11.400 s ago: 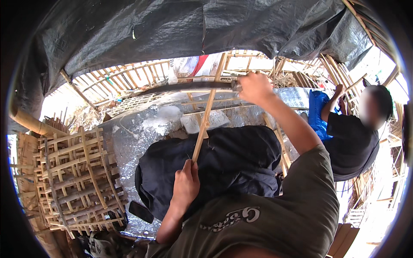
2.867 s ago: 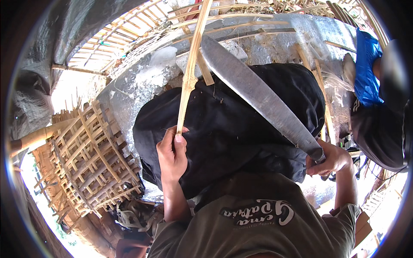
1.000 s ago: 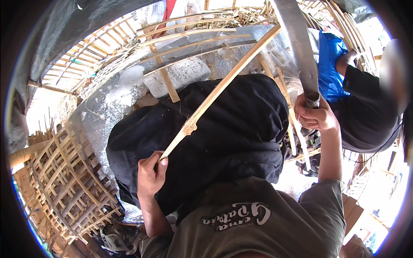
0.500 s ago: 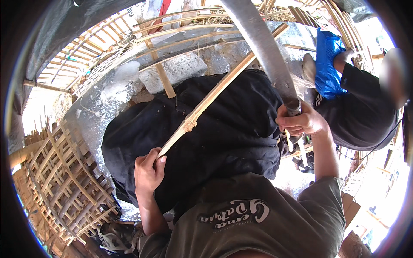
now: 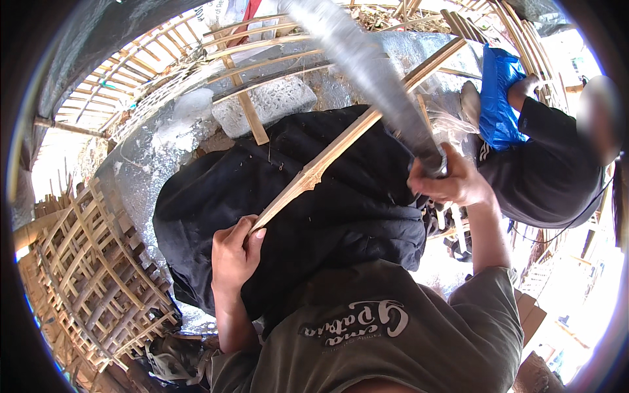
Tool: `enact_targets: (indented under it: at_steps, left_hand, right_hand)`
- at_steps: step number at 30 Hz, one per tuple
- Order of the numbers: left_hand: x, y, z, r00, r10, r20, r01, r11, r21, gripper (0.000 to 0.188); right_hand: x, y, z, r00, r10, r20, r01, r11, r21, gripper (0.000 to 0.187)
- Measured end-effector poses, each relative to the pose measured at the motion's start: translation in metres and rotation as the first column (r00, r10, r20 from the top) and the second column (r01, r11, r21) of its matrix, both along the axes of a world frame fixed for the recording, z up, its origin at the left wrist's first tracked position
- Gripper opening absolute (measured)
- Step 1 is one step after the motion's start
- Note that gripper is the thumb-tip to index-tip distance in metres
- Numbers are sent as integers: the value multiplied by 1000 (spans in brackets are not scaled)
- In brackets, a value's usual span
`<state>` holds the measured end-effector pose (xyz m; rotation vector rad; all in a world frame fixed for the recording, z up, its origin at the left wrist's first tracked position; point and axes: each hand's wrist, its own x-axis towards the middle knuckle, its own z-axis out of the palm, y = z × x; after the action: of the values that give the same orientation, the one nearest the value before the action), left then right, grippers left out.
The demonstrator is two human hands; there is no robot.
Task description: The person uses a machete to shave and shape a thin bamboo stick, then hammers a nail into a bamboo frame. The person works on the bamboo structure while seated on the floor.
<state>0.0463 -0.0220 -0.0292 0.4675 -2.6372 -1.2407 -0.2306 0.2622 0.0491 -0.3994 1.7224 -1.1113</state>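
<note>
My left hand (image 5: 236,252) pinches the near end of a long split bamboo strip (image 5: 341,144), which slants away up to the right over my lap. A rough node shows partway along it. My right hand (image 5: 455,180) is wrapped round the handle of a large machete (image 5: 367,72). Its broad grey blade, smeared by motion, points up and left and crosses over the strip's far part. I cannot tell whether blade and strip touch. Black cloth (image 5: 282,177) covers my legs underneath.
A woven bamboo basket (image 5: 98,275) stands at left. Beyond my legs lie a pale stone block (image 5: 265,105) and several bamboo strips. At right, another person in dark clothing (image 5: 531,177) sits close, beside a blue plastic bag (image 5: 501,98).
The bamboo strip and my left hand have shifted right and slightly away from me. My right hand has moved a little left and the machete blade has swung left.
</note>
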Motion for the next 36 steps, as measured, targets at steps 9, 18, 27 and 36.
enact_targets:
  at_steps: [9,18,27,36]
  left_hand:
    - [6,0,-2,1000,-4,-7,4,1000,-25,11]
    - [-1,0,4,999,-16,-36,13,996,-88,13]
    - [7,-4,8,1000,-6,-13,6,1000,-6,13]
    - [-10,11,5,998,-42,-42,43,999,10,11]
  right_hand:
    - [-15,14,-7,961,-270,68,273,961,-40,13]
    - [5,-23,-21,985,16,174,-9,999,-40,24]
    - [-27,6,0,971,-160,178,190,967,-169,10]
    - [20,-34,-35,976,143,165,-130,988,-83,21]
